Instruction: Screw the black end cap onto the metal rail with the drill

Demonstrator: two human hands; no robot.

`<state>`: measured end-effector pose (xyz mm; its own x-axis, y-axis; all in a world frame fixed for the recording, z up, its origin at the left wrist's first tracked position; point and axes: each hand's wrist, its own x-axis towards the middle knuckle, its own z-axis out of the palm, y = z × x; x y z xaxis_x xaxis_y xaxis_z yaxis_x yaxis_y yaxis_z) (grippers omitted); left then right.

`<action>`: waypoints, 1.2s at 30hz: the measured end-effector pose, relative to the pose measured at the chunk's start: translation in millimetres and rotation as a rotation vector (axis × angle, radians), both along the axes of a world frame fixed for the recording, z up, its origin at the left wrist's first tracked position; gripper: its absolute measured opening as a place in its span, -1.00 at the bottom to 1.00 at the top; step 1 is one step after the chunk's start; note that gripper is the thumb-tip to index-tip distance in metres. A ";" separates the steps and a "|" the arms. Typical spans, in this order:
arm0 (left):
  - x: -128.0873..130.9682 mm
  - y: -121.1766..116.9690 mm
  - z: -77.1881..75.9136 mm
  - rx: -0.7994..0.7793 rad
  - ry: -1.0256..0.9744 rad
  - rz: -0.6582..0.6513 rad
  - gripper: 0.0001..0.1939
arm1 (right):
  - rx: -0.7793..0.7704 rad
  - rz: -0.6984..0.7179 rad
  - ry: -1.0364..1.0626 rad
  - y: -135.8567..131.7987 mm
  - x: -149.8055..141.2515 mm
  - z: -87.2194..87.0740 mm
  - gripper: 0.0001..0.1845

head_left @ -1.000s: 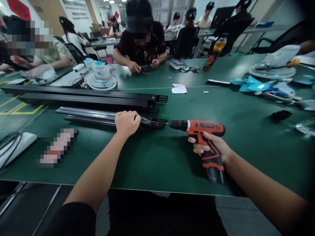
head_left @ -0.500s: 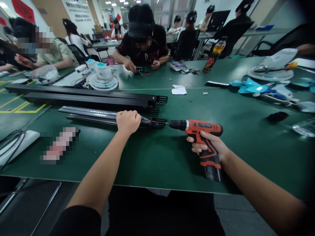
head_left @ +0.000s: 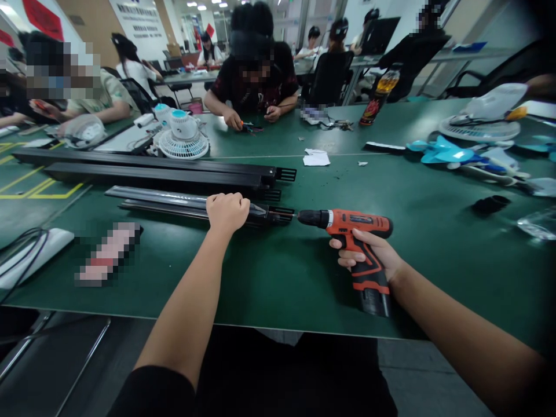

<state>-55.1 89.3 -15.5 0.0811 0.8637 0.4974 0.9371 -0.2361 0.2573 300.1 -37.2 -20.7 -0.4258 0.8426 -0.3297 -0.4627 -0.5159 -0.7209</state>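
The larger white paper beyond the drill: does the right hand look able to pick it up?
Probably not: the right hand is wrapped around the drill, though the paper lies uncovered on the table.

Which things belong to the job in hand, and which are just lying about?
In use:
drill, held in the right hand
dark glossy bar, gripped by the left hand

Apparently just lying about:
white paper
bottle
blue blades

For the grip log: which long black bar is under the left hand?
The frontmost long black bar, glossy on top; the duller black bars behind it lie untouched.
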 end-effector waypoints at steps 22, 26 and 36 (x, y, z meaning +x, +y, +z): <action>10.7 -20.6 9.8 0.055 -0.025 -0.056 -0.68 | -0.033 -0.007 -0.001 0.6 1.5 0.9 -0.76; 12.3 -22.6 9.6 0.053 0.010 -0.091 -0.62 | -0.047 0.014 -0.004 0.6 1.9 4.1 -0.73; 13.3 -23.5 12.8 -0.017 0.099 -0.074 -0.53 | -0.057 -0.014 0.032 0.0 2.4 0.7 -0.77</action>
